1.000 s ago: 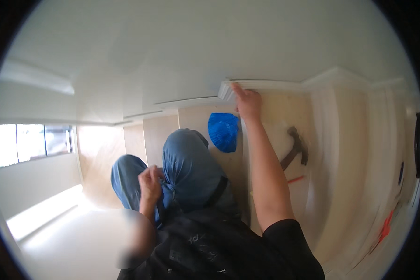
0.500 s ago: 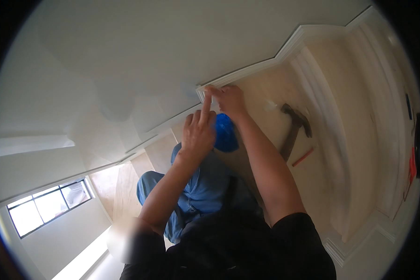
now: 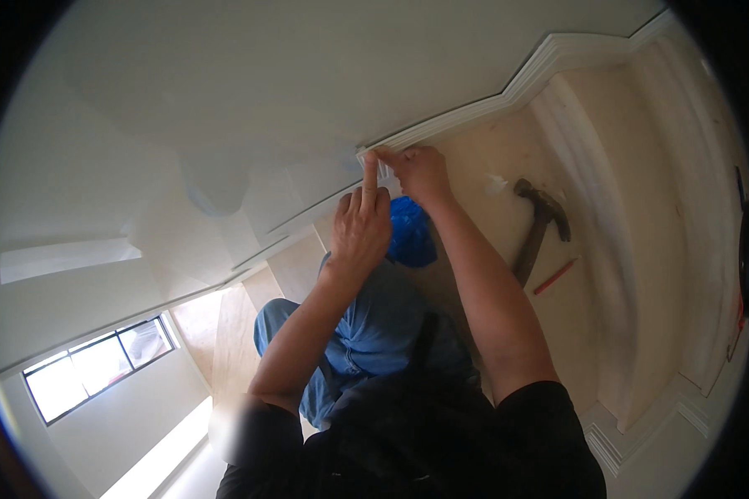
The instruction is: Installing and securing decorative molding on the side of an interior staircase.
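Note:
White moulded trim (image 3: pixel 449 123) runs along the foot of the pale wall and ends at a corner near my hands. My left hand (image 3: pixel 363 226) reaches up to that end with its index finger stretched out and the other fingers bent. Its fingertip touches the trim's end, beside the fingertips of my right hand (image 3: pixel 422 173). The right hand is closed, its fingers curled against the trim, one pointing to the corner. What lies under the fingertips is hidden. Between my forearms, by my knee, sits a crumpled blue plastic thing (image 3: pixel 410 233).
A hammer (image 3: pixel 537 224) lies on the wooden landing to the right, with a red pencil (image 3: pixel 555 276) beside it. Curved wooden steps (image 3: pixel 612 191) continue at the right. More steps (image 3: pixel 293 270) and a window (image 3: pixel 100 366) are at the lower left. Dark and red tools edge the far right.
My view has shifted slightly, so the scene sits a little differently in the picture. Both hands stay at the trim's end; the right hand's fingers look a little more bent.

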`<state>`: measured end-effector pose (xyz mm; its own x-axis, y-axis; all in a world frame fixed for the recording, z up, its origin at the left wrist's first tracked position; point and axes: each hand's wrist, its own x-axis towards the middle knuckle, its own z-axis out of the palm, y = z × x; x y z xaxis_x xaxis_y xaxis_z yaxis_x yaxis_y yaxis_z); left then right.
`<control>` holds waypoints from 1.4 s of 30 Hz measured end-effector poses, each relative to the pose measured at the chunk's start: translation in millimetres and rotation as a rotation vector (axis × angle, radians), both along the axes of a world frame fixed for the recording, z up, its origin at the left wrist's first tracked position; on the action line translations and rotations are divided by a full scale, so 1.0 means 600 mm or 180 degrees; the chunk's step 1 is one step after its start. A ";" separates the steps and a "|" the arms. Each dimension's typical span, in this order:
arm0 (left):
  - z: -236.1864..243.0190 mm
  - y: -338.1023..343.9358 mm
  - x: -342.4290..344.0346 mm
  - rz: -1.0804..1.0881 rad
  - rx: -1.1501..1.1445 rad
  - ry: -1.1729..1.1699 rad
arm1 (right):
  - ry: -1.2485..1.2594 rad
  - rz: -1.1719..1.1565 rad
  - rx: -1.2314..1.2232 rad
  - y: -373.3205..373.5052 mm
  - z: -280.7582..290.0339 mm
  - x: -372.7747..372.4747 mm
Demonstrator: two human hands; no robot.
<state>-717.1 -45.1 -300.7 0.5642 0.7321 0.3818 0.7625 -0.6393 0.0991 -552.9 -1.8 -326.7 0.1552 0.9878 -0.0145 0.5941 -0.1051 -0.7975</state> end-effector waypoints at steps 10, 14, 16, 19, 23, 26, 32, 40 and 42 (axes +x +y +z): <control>0.005 -0.002 -0.007 0.0076 0.0052 0.0354 | 0.0022 0.0015 0.0071 0.003 -0.011 0.000; 0.024 -0.003 -0.008 0.0113 -0.0076 0.0598 | -0.0734 0.0227 0.0752 0.001 -0.029 0.004; 0.027 -0.003 -0.011 0.0085 0.0070 0.0741 | -0.0746 0.0232 0.0789 0.001 -0.029 0.004; 0.024 -0.002 -0.012 0.0107 -0.0078 0.0767 | -0.0417 0.0165 0.0486 -0.002 -0.005 -0.001; 0.029 -0.005 -0.009 0.0135 -0.0078 0.0760 | 0.0220 -0.0024 0.0224 -0.009 0.011 -0.004; 0.027 -0.003 -0.008 0.0145 -0.0064 0.0810 | 0.0381 -0.0204 -0.0212 -0.001 0.011 -0.002; 0.020 -0.004 -0.009 0.0123 -0.0138 0.0576 | 0.0939 -0.0417 -0.0592 -0.002 0.022 -0.004; 0.027 -0.007 -0.002 0.0185 -0.0270 0.0346 | 0.0960 -0.0368 -0.0535 0.000 0.017 -0.002; 0.029 -0.008 0.000 0.0183 -0.0273 0.0329 | 0.0882 -0.0365 -0.0560 -0.003 0.014 -0.002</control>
